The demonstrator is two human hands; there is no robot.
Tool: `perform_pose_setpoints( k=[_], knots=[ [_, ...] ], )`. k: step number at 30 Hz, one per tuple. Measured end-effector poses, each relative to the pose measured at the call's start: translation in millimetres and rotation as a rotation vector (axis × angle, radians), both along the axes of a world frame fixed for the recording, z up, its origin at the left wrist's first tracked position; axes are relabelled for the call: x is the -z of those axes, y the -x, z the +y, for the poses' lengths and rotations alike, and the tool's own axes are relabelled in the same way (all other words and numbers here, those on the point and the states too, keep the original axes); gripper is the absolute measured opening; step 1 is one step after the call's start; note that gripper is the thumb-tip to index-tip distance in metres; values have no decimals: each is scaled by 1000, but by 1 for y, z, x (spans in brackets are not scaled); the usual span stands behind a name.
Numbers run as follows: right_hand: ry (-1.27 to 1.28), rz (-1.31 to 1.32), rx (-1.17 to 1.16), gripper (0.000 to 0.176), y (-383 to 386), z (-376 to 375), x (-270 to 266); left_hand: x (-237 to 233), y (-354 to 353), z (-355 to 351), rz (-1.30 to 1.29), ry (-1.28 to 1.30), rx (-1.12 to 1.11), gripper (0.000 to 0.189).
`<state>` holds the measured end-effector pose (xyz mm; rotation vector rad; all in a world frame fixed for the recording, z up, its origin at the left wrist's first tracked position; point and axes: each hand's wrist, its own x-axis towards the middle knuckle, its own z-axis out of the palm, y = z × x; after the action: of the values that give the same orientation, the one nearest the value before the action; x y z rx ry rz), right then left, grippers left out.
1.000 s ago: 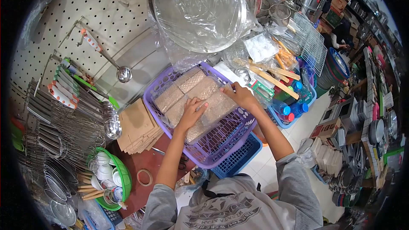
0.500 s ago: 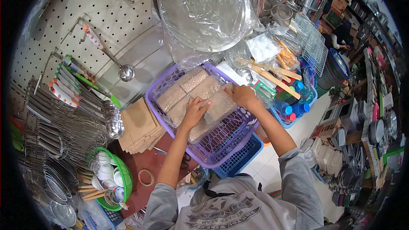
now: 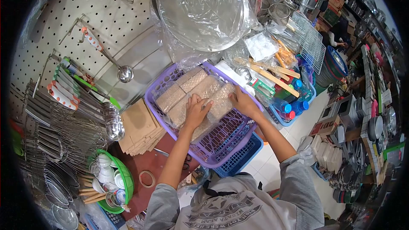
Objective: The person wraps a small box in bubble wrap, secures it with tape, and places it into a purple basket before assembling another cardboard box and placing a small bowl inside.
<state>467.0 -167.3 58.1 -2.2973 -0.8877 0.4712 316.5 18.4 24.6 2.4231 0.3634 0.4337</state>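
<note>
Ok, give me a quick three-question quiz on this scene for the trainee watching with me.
1. True or false: the left hand and the right hand both touch the wrapped packs in the purple basket.
2. What colour is the crate showing below the purple basket? A red, B blue, C yellow.
3. Which ring-shaped thing lies beside the green basket?
Key: 1 true. 2 B. 3 the tape roll.
</note>
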Motion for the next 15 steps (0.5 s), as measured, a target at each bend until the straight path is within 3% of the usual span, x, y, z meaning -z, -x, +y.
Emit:
perform_pose_setpoints(
  k=[5, 11, 15],
  knots=[
    [-38, -187, 78, 57, 3, 1, 33, -5, 2, 0, 106, 25, 22, 48],
    [63, -287, 82, 52, 15, 1, 9, -6, 1, -4, 116, -35, 12, 46],
    [16, -342, 48, 54, 10, -3, 20, -10, 3, -5, 27, 38, 2, 38]
  ],
)
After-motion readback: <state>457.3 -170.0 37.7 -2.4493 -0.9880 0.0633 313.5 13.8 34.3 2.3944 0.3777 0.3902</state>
